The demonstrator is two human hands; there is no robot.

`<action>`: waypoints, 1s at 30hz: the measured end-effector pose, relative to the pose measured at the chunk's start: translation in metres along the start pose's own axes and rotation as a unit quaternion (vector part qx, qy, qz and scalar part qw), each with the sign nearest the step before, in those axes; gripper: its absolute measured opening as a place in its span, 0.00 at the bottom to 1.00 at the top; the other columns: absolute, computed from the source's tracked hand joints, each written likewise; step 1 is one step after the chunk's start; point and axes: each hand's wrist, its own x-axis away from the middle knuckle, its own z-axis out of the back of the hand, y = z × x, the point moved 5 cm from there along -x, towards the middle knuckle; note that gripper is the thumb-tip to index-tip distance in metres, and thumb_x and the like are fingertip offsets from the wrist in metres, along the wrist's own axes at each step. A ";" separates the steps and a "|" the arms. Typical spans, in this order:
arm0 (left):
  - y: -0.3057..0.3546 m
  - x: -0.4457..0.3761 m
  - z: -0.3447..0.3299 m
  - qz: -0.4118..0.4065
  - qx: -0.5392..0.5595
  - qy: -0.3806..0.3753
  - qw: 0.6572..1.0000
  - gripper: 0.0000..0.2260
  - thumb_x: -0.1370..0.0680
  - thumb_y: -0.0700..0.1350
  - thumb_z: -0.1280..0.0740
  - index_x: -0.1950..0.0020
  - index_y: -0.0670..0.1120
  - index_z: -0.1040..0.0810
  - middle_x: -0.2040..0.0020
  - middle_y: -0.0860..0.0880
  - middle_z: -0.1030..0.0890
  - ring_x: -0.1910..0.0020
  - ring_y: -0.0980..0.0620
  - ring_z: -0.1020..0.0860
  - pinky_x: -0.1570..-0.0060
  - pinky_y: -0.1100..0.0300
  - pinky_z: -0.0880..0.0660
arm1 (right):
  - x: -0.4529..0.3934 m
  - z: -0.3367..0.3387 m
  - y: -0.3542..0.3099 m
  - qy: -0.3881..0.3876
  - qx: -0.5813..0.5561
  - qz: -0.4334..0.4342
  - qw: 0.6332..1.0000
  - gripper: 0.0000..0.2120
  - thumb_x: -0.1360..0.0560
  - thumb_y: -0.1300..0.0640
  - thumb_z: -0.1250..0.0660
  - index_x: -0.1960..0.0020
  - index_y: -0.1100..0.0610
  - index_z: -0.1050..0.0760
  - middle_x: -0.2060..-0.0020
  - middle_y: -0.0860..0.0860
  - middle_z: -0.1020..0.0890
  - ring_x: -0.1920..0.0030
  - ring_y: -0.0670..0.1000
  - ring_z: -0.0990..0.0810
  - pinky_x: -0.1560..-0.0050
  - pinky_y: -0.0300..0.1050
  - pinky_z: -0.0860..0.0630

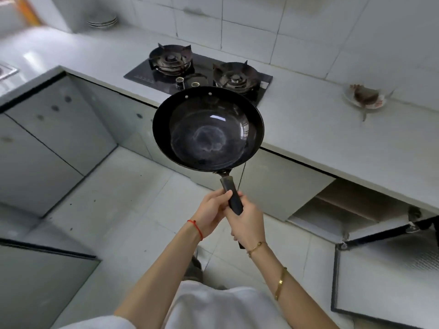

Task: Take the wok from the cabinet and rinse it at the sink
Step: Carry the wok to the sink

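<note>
Wok out of cabinet, carried two-handed toward sink.
Left hand (pixel 211 213) and right hand (pixel 244 225) fingers wrapped on handle (pixel 234 198); wok (pixel 207 129) mid-frame, level. Keep both grips, swing toward sink (pixel 7 71) at left edge.

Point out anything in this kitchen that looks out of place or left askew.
The cabinet door at lower right hangs wide open, swung out over the floor, showing the shelf inside. The wok, held by its handle in both hands, left hand and right hand, shows a pale cloudy mark at its centre. Otherwise nothing stands out.
</note>
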 end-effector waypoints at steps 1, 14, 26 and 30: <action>0.005 -0.001 0.012 -0.008 0.006 0.013 1.000 0.11 0.19 0.44 0.37 0.50 0.49 0.14 0.46 0.45 0.15 0.45 0.50 0.17 0.46 0.60 0.21 | -0.005 -0.010 -0.006 -0.015 0.003 0.004 1.000 0.08 0.25 0.51 0.33 0.46 0.45 0.26 0.69 0.52 0.20 0.80 0.48 0.24 0.81 0.39 0.29; 0.120 -0.020 0.190 -0.072 0.049 0.161 0.983 0.15 0.17 0.41 0.40 0.35 0.34 0.26 0.41 0.40 0.19 0.44 0.45 0.20 0.46 0.58 0.22 | -0.100 -0.189 -0.105 -0.153 0.060 0.065 0.984 0.10 0.24 0.52 0.34 0.44 0.52 0.24 0.71 0.50 0.21 0.81 0.45 0.24 0.82 0.37 0.31; 0.264 -0.050 0.352 -0.115 0.082 0.195 0.971 0.17 0.17 0.40 0.40 0.34 0.30 0.29 0.43 0.40 0.18 0.48 0.47 0.18 0.51 0.60 0.20 | -0.193 -0.360 -0.222 -0.162 0.091 0.120 0.975 0.10 0.24 0.48 0.34 0.48 0.54 0.23 0.70 0.47 0.20 0.75 0.47 0.21 0.77 0.40 0.26; 0.304 -0.076 0.398 -0.115 0.087 0.221 0.965 0.16 0.17 0.40 0.40 0.35 0.29 0.29 0.39 0.36 0.19 0.44 0.43 0.19 0.46 0.56 0.21 | -0.237 -0.407 -0.252 -0.177 0.101 0.122 0.971 0.10 0.24 0.48 0.33 0.50 0.55 0.22 0.67 0.49 0.19 0.68 0.53 0.18 0.70 0.44 0.22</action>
